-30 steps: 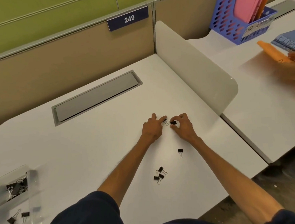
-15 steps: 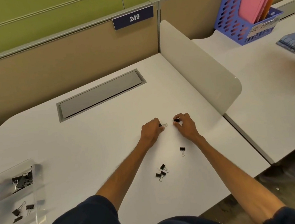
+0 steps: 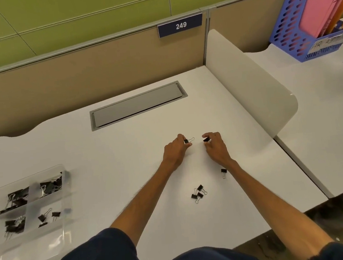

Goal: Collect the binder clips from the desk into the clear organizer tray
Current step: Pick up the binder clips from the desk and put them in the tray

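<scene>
My left hand (image 3: 175, 151) pinches a small black binder clip (image 3: 186, 141) with its wire handle pointing right. My right hand (image 3: 214, 144) pinches another black clip (image 3: 206, 140) just beside it, over the middle of the white desk (image 3: 127, 154). A single clip (image 3: 224, 172) lies by my right wrist. A cluster of three clips (image 3: 198, 192) lies between my forearms. The clear organizer tray (image 3: 65, 194) sits at the desk's left, its compartments holding several black clips.
A grey cable-port lid (image 3: 137, 104) is set in the desk behind my hands. A white curved divider (image 3: 251, 85) stands to the right, with a second desk and a blue file holder (image 3: 302, 27) with pink folders beyond. The desk's front edge runs along the lower right.
Both hands have closed on a clip each and lifted slightly apart. The view has shifted left, showing more of the tray. The other person's hand and orange folder on the right desk are gone.
</scene>
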The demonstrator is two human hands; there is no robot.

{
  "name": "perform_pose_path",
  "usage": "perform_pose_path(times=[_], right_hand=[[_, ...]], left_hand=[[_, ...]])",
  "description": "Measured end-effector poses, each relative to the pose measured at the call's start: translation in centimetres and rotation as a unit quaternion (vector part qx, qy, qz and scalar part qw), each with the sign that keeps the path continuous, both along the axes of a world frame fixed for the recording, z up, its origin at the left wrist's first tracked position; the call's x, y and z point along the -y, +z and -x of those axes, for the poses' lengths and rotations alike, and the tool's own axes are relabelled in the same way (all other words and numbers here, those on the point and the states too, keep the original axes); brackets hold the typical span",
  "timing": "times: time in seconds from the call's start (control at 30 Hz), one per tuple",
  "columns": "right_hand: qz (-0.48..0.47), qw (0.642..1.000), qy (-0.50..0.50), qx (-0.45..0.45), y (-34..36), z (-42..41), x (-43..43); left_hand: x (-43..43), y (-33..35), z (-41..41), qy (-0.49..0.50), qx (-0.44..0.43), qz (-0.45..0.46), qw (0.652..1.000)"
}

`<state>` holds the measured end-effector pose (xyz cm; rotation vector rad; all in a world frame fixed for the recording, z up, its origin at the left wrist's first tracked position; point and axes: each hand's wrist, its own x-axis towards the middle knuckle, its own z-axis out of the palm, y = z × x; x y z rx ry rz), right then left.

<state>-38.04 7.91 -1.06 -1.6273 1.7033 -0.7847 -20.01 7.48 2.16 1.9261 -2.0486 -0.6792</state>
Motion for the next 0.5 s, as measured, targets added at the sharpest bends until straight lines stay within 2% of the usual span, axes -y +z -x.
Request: perform_pose_path(times=[0.5], right_hand=[[0.057,0.988,0.141,0.026,0.5,-12.8,-0.8]], left_hand=[[-5.7,1.3,-12.1,0.133,-0.014,0.010,0.991]])
